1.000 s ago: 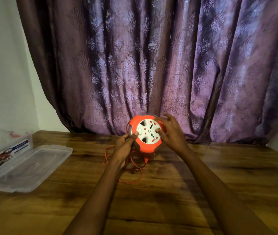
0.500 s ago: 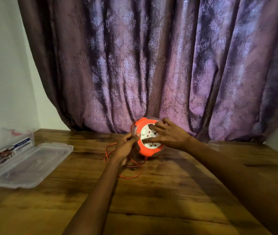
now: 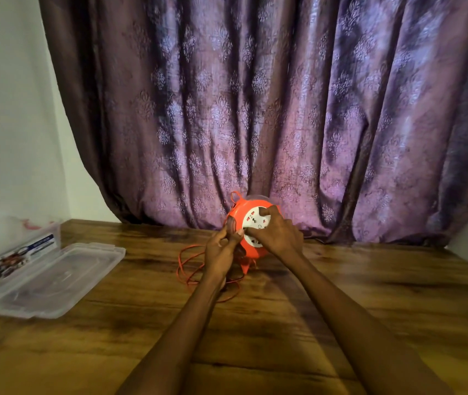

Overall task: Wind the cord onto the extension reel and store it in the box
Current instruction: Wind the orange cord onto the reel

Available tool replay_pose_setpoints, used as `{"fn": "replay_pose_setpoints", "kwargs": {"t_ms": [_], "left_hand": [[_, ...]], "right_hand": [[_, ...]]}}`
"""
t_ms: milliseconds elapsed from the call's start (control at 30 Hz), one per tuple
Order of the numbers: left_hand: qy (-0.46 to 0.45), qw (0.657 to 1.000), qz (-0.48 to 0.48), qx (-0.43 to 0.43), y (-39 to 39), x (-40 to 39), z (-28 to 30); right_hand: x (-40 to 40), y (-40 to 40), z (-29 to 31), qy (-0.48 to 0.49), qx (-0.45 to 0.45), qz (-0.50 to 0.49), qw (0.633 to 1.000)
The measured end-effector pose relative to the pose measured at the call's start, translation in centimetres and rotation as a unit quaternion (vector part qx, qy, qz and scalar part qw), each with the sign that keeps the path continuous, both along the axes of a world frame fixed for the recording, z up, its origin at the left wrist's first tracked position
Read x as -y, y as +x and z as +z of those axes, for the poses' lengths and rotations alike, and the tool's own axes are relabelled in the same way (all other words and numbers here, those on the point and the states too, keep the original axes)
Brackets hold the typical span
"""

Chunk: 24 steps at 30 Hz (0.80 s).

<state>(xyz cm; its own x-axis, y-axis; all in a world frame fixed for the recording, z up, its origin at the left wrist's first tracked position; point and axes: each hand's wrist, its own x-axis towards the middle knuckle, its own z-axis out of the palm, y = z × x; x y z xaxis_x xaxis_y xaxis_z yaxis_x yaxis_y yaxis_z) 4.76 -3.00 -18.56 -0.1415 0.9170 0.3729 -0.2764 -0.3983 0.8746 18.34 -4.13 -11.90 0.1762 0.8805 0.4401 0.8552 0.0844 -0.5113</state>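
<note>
1. Extension reel [image 3: 251, 232] stood on edge on the counter [image 3: 284, 323]; socket face toward camera, axle roughly horizontal.
2. Left hand [image 3: 222, 246] gripped the reel's left rim; right hand [image 3: 272, 233] curled on the face.
3. Loose orange cord [image 3: 187, 269] lay below the left grip.
4. Judgement: turn steadily, guide cord evenly.

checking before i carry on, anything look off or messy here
Only the cord: orange loops lie loose on the table beside the reel, not yet wound. Nothing looks spilled or damaged.
</note>
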Motion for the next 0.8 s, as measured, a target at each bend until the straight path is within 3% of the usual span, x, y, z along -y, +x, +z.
{"fn": "replay_pose_setpoints", "kwargs": {"t_ms": [167, 333, 500, 800], "left_hand": [[0.006, 0.998, 0.010, -0.058, -1.1, -0.5, -0.3], [0.030, 0.981, 0.182, -0.052, -2.1, -1.0, -0.5], [0.013, 0.994, 0.025, -0.108, -2.0, -1.4, -0.2], [-0.022, 0.992, -0.028, -0.121, -0.4, -1.0, -0.8]], "right_hand": [[-0.3, -0.3, -0.4, 0.005, -0.004, 0.009, 1.000], [0.0, 0.6, 0.5, 0.043, 0.018, 0.000, 0.999], [0.1, 1.4, 0.4, 0.069, 0.083, -0.022, 0.994], [-0.7, 2.4, -0.2, 0.081, 0.093, -0.052, 0.991]]}}
